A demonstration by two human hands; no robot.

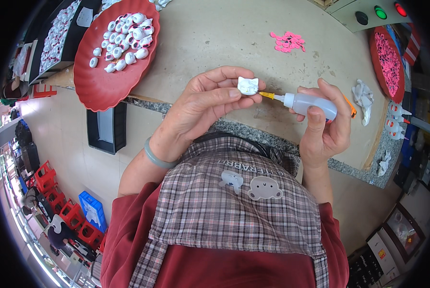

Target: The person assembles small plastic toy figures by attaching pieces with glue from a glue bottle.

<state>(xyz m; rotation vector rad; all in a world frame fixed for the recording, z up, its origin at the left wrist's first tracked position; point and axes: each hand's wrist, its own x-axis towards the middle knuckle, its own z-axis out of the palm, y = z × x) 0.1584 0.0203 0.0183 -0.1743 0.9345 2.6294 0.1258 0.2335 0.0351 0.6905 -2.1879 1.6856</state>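
My left hand (pixel 203 103) pinches a small white cat-shaped piece (pixel 248 85) between thumb and fingers, above the beige worktop (pixel 215 33). My right hand (pixel 323 122) grips a small clear squeeze bottle (pixel 308 103). Its orange nozzle (pixel 267 95) points left and touches the edge of the white piece. A grey-green bangle (pixel 156 157) sits on my left wrist.
A red tray (pixel 100 86) with several white pieces sits at the worktop's left edge. Pink small parts (pixel 288 41) lie at the back, and a second red tray (pixel 387 62) of pink parts stands at right. Crumpled white tissue (pixel 363 98) and spare bottles (pixel 395 122) lie beside it.
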